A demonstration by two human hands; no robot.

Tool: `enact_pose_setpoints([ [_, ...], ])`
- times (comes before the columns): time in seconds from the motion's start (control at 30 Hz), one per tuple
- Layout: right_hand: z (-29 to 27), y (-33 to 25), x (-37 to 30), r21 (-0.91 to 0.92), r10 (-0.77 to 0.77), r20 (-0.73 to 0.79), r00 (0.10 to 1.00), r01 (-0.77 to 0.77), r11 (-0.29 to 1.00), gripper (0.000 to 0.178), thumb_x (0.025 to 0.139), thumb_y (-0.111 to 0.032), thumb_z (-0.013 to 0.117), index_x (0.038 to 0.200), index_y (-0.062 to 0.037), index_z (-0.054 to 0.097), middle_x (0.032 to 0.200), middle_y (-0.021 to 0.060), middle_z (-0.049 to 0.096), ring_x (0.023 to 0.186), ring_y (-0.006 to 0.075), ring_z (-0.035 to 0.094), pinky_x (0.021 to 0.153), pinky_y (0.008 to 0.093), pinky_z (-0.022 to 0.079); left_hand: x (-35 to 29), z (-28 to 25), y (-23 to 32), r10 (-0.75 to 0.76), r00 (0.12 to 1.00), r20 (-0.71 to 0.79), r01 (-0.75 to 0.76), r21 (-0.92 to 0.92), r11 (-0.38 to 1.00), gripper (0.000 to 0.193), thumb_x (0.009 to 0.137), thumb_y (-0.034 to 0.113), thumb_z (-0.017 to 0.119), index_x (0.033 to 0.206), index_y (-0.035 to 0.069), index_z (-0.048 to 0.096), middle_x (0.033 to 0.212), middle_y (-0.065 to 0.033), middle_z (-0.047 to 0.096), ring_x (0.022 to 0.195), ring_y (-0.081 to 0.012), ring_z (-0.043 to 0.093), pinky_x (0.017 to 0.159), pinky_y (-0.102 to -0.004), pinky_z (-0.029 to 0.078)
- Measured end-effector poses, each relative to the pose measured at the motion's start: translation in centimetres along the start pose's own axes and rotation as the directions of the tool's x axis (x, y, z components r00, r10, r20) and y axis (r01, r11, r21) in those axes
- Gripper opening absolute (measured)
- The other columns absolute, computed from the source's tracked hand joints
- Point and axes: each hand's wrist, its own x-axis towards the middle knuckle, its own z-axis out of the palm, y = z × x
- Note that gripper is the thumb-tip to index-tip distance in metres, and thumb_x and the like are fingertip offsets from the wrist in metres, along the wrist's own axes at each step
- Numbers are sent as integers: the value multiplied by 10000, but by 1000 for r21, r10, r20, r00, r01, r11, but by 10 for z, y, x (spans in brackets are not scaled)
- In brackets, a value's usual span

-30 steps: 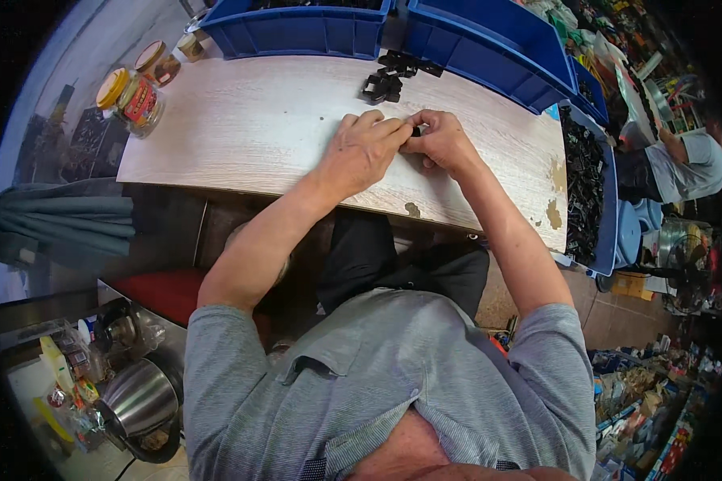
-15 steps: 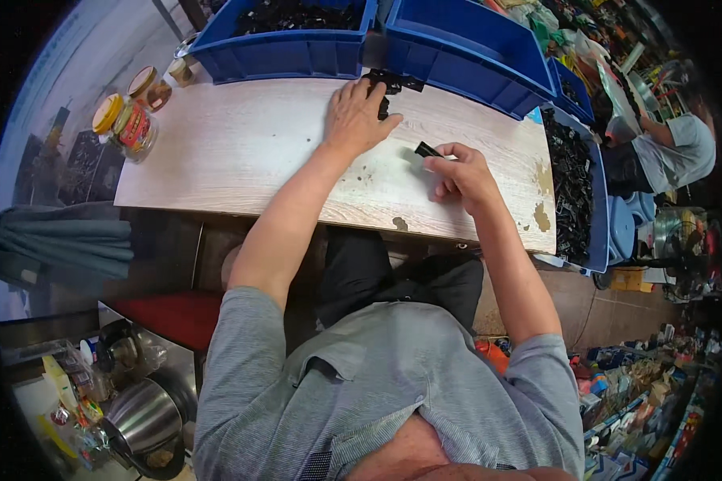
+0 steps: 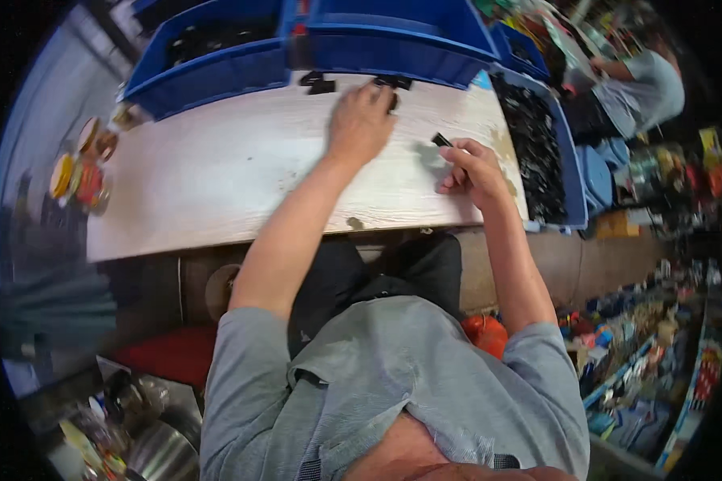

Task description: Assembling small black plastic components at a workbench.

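My left hand (image 3: 363, 124) reaches over the far side of the pale tabletop, fingers bent around small black plastic parts (image 3: 393, 82) near the blue bin. How many it holds is hidden by the fingers and blur. A few more black parts (image 3: 319, 83) lie to its left, against the foot of the bins. Nearer the table's right side, my right hand (image 3: 475, 172) pinches one short black plastic piece (image 3: 441, 140) between thumb and index finger, slightly above the surface. Its other fingers are curled in.
Two blue bins line the far edge: the left bin (image 3: 217, 80) has black parts inside, the right bin (image 3: 401, 48) shows its bare inner wall. A bin of black parts (image 3: 529, 144) stands at the right. Jars (image 3: 79, 183) stand at the left. Another person (image 3: 638, 88) is farther right.
The view has turned, shifting the table leftward in the picture. My left hand has moved right along the bins with some black parts, leaving others behind. My right hand still holds its piece.
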Motion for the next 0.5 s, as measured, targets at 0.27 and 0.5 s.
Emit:
enact_pose_setpoints([
  [0.27, -55, -4, 0, 22, -37, -112, 993, 40, 999, 256, 833, -168, 800, 983, -71, 617, 558, 6, 474, 470, 167, 560, 504, 367, 585, -7, 4, -1, 42, 995, -93, -28, 152, 988, 436, 898, 289, 657, 1294, 114, 611, 1273, -147, 612, 1204, -380, 531, 1025, -508, 413],
  [0.5, -144, -37, 37, 63, -283, -551, 785, 378, 924, 319, 866, -244, 769, 1074, -26, 665, 591, 31, 494, 559, 212, 612, 569, 446, 613, -3, 1, 4, 4, 999, -46, 3, 142, 990, 494, 918, 367, 655, 1339, 117, 593, 1344, -196, 573, 1259, -393, 509, 1067, -512, 389],
])
